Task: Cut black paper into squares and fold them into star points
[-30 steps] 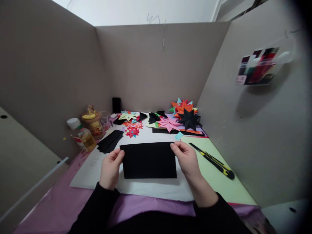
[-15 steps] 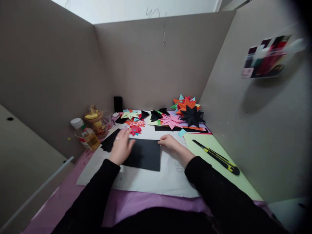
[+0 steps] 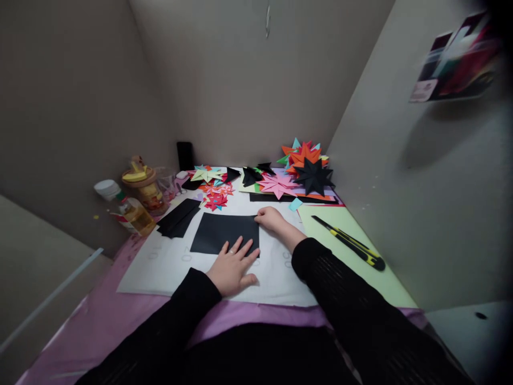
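A black sheet of paper [image 3: 222, 230] lies on the white mat [image 3: 160, 278] in front of me. My left hand [image 3: 235, 267] rests on its near right edge, fingers spread and flat, a ring on one finger. At the far right corner my right hand [image 3: 271, 218] pinches the same sheet between thumb and fingers. Left of the sheet are black paper strips [image 3: 179, 216], partly overlapping. A yellow and black utility knife [image 3: 348, 243] lies on pale green paper [image 3: 326, 219] to the right.
Folded paper stars, including a black star [image 3: 313, 176] and a pink star [image 3: 278, 183], sit at the back. On the left stand a bottle [image 3: 134, 214], a yellow-lidded cup [image 3: 145, 187] and a phone [image 3: 185, 156]. Grey partitions [image 3: 240, 96] enclose the table.
My left hand has moved from the sheet's far left side to its near right edge and flattened there. My right hand stays at the far right corner. The view has tilted down.
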Tool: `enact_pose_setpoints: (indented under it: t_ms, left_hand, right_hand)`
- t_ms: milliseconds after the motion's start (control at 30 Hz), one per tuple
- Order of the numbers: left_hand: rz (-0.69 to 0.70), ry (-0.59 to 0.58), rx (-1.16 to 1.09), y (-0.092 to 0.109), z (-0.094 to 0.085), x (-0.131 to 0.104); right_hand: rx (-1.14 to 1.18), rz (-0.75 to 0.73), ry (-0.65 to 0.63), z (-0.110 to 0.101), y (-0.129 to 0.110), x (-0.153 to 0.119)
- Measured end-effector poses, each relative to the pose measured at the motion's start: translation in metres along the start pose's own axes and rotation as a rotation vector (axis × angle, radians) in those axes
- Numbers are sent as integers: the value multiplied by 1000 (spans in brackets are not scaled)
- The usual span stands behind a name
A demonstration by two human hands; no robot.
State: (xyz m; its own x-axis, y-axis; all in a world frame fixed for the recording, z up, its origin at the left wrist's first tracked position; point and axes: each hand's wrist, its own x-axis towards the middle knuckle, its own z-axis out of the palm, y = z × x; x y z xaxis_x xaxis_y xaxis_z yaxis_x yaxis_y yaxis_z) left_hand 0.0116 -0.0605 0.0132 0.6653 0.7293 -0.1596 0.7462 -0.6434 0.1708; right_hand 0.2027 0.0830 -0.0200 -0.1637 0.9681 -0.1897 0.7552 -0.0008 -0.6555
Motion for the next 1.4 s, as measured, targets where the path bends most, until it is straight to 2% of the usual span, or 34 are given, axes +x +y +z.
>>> enact_pose_setpoints:
  t_ms: [200, 300, 367, 500, 633, 833, 1000, 1133, 1267, 1400]
  left_hand:
    - [-27, -11, -31, 3, 0, -6]
    - [-35, -13, -39, 3, -2, -5]
    - [-38, -20, -47, 3, -2, -5]
    - [-46, -10, -63, 4, -1, -5]
    - [-41, 7, -82, 2, 1, -6]
    - [41, 47, -182, -7, -6, -20]
    - [-75, 199, -47, 6, -3, -31]
    - [-121, 257, 133, 22, 6, -30]
    - [-212, 266, 195, 28, 5, -30]
    - [-325, 226, 208, 20, -4, -34]
  right_hand:
    - [-32, -65, 103, -5, -10, -11]
    - [-14, -150, 213, -7, -22, -31]
    - [12, -227, 234, -3, -29, -49]
    - [59, -348, 32, 16, -35, -78]
    - [52, -404, -102, 27, -33, -86]
    - [-37, -459, -163, 25, -33, -82]
    - [-113, -455, -218, 23, -38, -78]
    - [-156, -435, -250, 22, -42, -76]
    - [-178, -424, -251, 22, -41, -76]
    - [-190, -411, -245, 22, -40, -76]
